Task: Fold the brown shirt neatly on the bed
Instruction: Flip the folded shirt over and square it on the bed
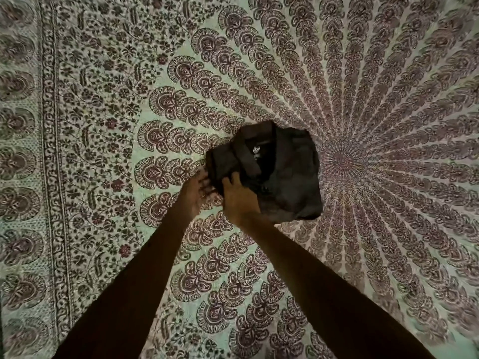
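Observation:
The brown shirt (285, 172) lies on the bed as a compact folded rectangle, collar and neck label facing up. My left hand (195, 193) is at the shirt's near-left corner, fingers apart and curled against the edge of the fabric. My right hand (239, 200) rests on top of the shirt's near-left part, fingers bent over the cloth. Whether either hand actually pinches the fabric is hard to tell in the dim light.
The bed is covered by a patterned mandala sheet (129, 99) with a bordered strip along the left side (51, 151). The sheet's round centre (342, 158) lies just right of the shirt. Nothing else lies on the sheet.

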